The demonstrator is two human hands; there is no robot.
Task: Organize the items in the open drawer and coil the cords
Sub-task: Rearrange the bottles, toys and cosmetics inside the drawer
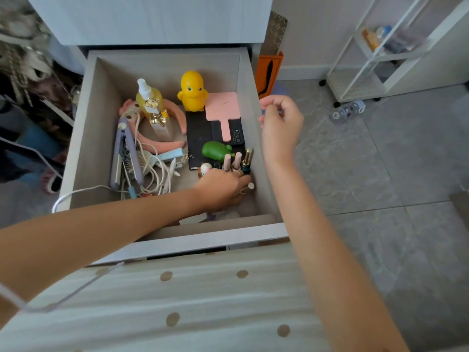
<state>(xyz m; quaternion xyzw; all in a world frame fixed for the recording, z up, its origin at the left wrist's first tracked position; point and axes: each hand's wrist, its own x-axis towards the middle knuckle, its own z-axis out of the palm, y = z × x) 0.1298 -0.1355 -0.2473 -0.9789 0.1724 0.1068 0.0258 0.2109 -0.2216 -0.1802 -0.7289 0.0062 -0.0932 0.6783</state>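
Left hand seemingly gripping small bottles, near right | right hand loosely curled, empty | cords at left uncoiled

One open drawer, and here's the tally inside: one yellow duck, one green toy, one pink hand mirror, one black phone, one black flat case, one yellow spray bottle, one pink headband, one lilac hair straightener, one small white figurine. Two pink tubes, one gold-capped tube. The white cords are too tangled to count. Two hands in shot: left hand, right hand. On the floor: one clear bottle, one white wheeled rack.
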